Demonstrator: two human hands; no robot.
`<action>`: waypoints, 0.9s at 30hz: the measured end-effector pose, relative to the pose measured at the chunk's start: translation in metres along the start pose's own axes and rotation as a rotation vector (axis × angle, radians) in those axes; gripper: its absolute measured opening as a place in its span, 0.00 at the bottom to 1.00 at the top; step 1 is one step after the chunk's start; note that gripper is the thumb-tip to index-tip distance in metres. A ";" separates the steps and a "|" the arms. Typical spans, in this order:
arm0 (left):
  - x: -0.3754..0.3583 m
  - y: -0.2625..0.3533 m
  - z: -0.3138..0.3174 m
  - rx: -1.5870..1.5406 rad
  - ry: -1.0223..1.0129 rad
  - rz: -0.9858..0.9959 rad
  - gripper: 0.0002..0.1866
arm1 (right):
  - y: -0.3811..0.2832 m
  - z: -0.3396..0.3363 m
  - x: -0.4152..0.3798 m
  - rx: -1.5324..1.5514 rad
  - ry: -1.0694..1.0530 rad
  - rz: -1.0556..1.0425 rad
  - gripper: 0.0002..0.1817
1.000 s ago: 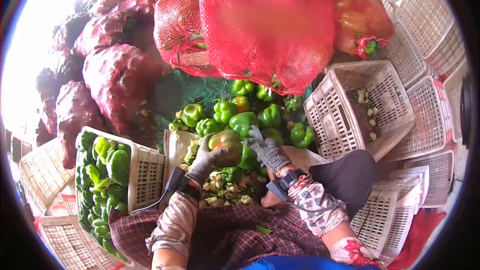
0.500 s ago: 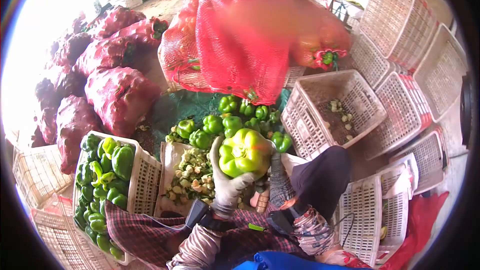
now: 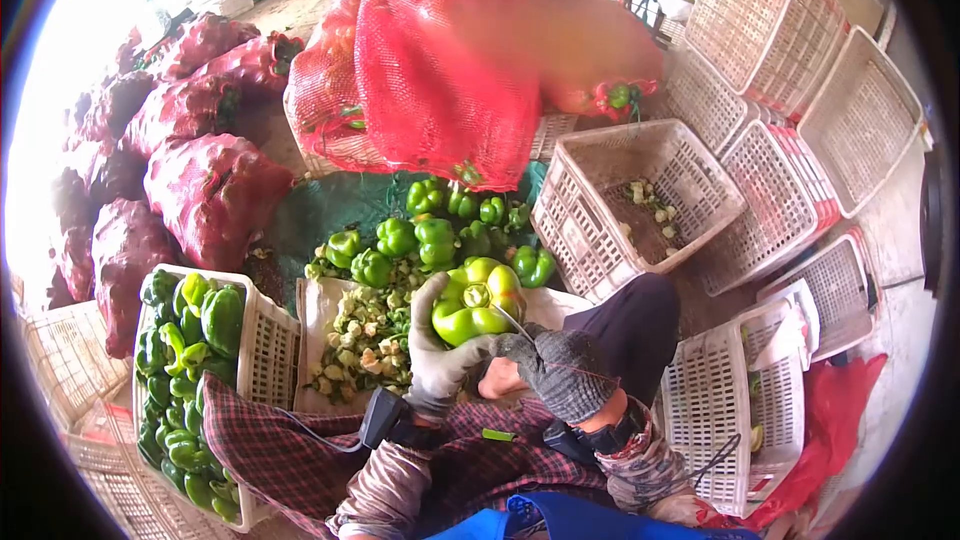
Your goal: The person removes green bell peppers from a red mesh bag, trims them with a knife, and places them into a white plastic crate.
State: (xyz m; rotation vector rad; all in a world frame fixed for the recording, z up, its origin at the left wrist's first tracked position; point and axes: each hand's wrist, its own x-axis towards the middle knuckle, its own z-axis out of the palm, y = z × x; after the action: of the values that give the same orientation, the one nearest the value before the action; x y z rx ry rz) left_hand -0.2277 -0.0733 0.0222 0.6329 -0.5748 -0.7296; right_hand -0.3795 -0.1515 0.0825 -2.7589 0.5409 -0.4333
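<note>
A large yellow-green bell pepper rests in my gloved left hand, whose fingers and thumb curl round its left side and underside. Its stem end faces up. My right hand, in a dark grey glove, is closed on a small knife. The thin blade points up and left to the pepper near its stem; the handle is hidden in the fist. Below the hands, trimmed stem pieces are heaped on a pale sheet. Several green bell peppers lie just beyond.
To the left stands a white crate filled with green peppers. Red mesh sacks are piled behind it, and a big mesh sack stands ahead. At the right are a crate with stem scraps inside and stacked crates.
My right hand has come off the pepper's right side and turned, bringing the knife blade up to the stem. The pepper has tilted in my left hand. The whole view has shifted slightly.
</note>
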 end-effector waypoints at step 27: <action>-0.038 0.042 -0.037 -0.099 -0.006 -0.452 0.56 | 0.000 0.031 0.011 0.886 -0.216 0.310 0.60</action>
State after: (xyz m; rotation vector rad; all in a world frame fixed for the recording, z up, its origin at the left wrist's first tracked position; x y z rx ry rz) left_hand -0.2088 -0.0085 0.0172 0.6761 -0.3993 -1.1764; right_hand -0.3588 -0.1489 0.0564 -1.8098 0.5372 -0.2147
